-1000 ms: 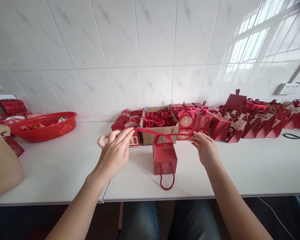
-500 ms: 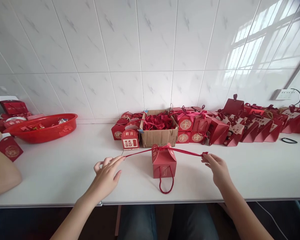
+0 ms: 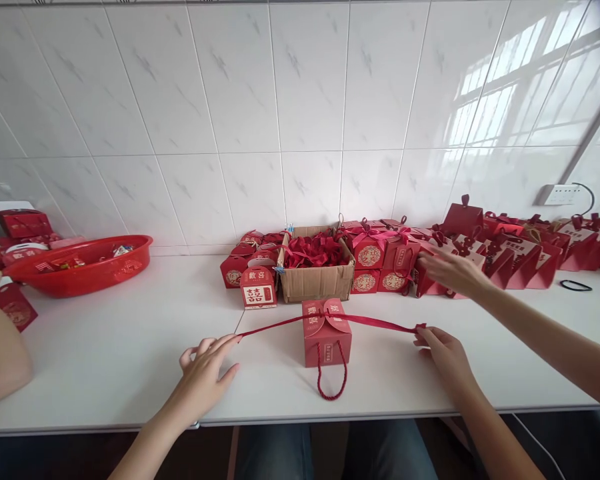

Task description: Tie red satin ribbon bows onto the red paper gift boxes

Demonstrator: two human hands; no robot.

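Observation:
A red gift box (image 3: 326,333) with a twisted rope handle stands upright on the white table in front of me. Across its top runs a red ribbon (image 3: 380,323), stretched out to both sides. My left hand (image 3: 205,373) pinches the ribbon's left end between fingertips, with the thumb apart. At the other end, my right hand (image 3: 443,350) grips the ribbon between thumb and fingers. The box's curved top flaps lie closed under the ribbon, and a rope loop hangs down its front.
Behind the box stands a cardboard carton (image 3: 315,283) of red ribbons. Stacked gift boxes (image 3: 370,257) and slanted boxes (image 3: 515,263) line the wall. A red basin (image 3: 87,273) is at left, near another person's arm (image 3: 3,353). A co-worker's hand (image 3: 447,267) reaches in from the right.
The ribbon has pulled tighter and the box's top flaps have flattened down. A co-worker's arm has come in from the right. The view has tilted slightly upward.

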